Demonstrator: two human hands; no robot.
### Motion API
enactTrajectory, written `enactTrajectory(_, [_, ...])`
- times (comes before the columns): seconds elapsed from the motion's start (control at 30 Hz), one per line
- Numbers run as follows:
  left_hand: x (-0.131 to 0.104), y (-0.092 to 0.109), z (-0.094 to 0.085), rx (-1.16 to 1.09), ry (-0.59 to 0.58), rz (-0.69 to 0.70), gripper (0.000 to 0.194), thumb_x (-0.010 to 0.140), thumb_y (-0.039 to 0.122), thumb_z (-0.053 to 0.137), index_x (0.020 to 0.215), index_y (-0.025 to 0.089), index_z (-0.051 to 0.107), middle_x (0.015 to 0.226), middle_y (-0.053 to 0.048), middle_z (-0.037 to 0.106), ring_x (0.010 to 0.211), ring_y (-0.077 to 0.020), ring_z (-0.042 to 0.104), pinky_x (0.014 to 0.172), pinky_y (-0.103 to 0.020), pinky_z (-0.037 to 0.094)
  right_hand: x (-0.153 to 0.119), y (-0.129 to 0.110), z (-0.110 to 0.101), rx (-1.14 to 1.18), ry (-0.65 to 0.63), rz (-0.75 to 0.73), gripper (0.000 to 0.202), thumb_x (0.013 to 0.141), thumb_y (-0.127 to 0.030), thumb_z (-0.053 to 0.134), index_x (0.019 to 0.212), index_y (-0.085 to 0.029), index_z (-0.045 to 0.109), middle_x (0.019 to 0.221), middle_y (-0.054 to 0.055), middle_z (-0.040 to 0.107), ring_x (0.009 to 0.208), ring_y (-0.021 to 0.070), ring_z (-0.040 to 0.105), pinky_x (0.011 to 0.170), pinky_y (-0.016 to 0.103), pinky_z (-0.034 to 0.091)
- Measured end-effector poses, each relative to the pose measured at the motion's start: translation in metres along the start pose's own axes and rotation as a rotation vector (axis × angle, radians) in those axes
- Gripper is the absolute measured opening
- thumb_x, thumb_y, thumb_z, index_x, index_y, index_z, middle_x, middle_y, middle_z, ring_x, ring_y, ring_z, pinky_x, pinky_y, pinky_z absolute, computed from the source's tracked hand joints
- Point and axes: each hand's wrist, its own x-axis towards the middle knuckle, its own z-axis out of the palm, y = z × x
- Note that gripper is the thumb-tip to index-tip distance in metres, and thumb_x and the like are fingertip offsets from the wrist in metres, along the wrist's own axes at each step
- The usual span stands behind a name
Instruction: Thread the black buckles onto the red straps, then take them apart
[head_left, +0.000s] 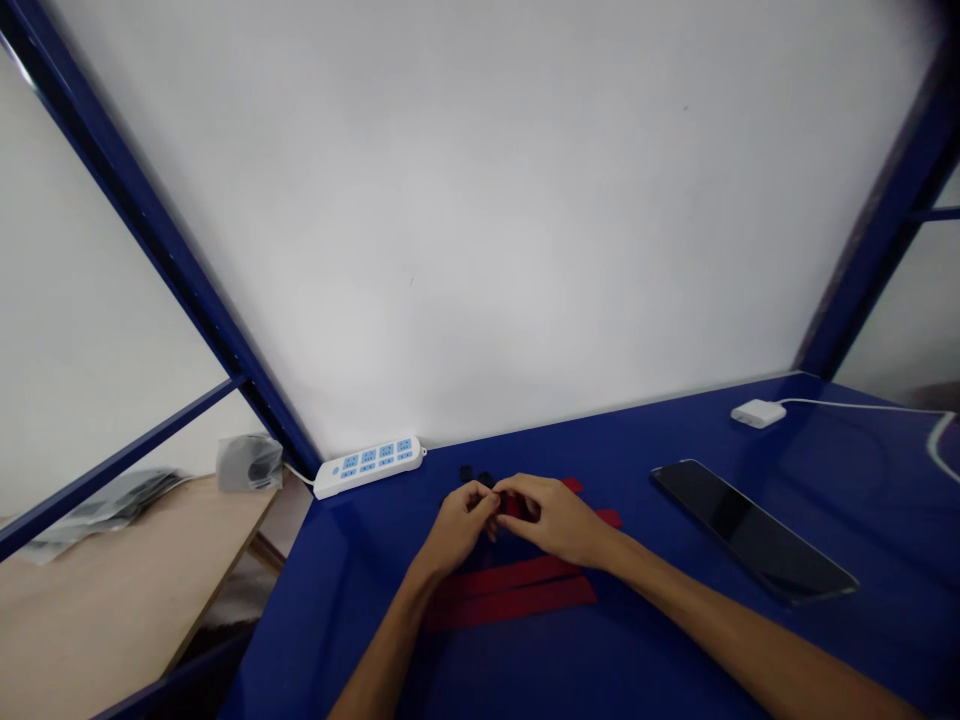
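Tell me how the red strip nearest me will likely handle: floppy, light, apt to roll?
The nearest red strip looks thin and narrow, so it would probably sag if lifted by one end. With so little visible thickness, it's likely light. Lying flat on the blue tabletop, it should slide or bunch rather than roll.

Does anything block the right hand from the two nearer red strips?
Nothing visible does: bare tabletop and the two nearer red strips show below the right hand. The left forearm borders only their left side.
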Motion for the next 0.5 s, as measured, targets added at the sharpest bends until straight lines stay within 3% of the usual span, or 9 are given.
enactTrajectory(0.17, [0.006, -0.006, -0.009, -0.183, 0.05, -0.081, 0.025, 0.079, 0.04, 0.065, 0.075, 0.016, 0.058, 0.063, 0.001, 0.06, 0.054, -0.0138, 0.057, 0.056, -0.027, 0.048, -0.001, 0.004, 0.003, -0.065, -0.024, 0.022, 0.028, 0.087, -0.033, 0.065, 0.112, -0.022, 0.069, 0.095, 0.005, 0.072, 0.073, 0.0183, 0.061, 0.065, 0.027, 0.043])
enactTrajectory(0.27, [0.005, -0.004, -0.011, -0.328, 0.029, -0.066, 0.023, 0.076, 0.036, 0.069, 0.073, 0.015, 0.059, 0.083, -0.005, 0.066, 0.073, -0.0169, 0.062, 0.062, -0.028, 0.051, 0.001, 0.007, 0.003, -0.049, -0.051, 0.046, 0.028, 0.087, -0.037, 0.067, 0.111, -0.024, 0.069, 0.087, 0.003, 0.071, 0.07, 0.0173, 0.059, 0.063, 0.027, 0.041])
enactTrajectory(0.37, [0.002, 0.003, -0.01, -0.448, 0.025, -0.017, 0.02, 0.078, 0.03, 0.068, 0.072, 0.015, 0.057, 0.106, -0.009, 0.067, 0.081, -0.0162, 0.061, 0.063, -0.026, 0.048, 0.003, 0.009, 0.003, 0.0, -0.049, 0.09, 0.043, 0.084, -0.041, 0.071, 0.122, -0.024, 0.064, 0.079, 0.0, 0.067, 0.065, 0.0158, 0.055, 0.06, 0.026, 0.04])
enactTrajectory(0.5, [-0.001, 0.009, -0.009, -0.578, 0.021, 0.024, 0.018, 0.079, 0.025, 0.065, 0.072, 0.017, 0.05, 0.103, -0.008, 0.068, 0.073, -0.0129, 0.057, 0.057, -0.023, 0.043, 0.004, 0.011, 0.002, 0.027, -0.064, 0.134, 0.052, 0.079, -0.047, 0.076, 0.124, -0.025, 0.063, 0.076, -0.001, 0.065, 0.064, 0.0154, 0.055, 0.058, 0.025, 0.039])
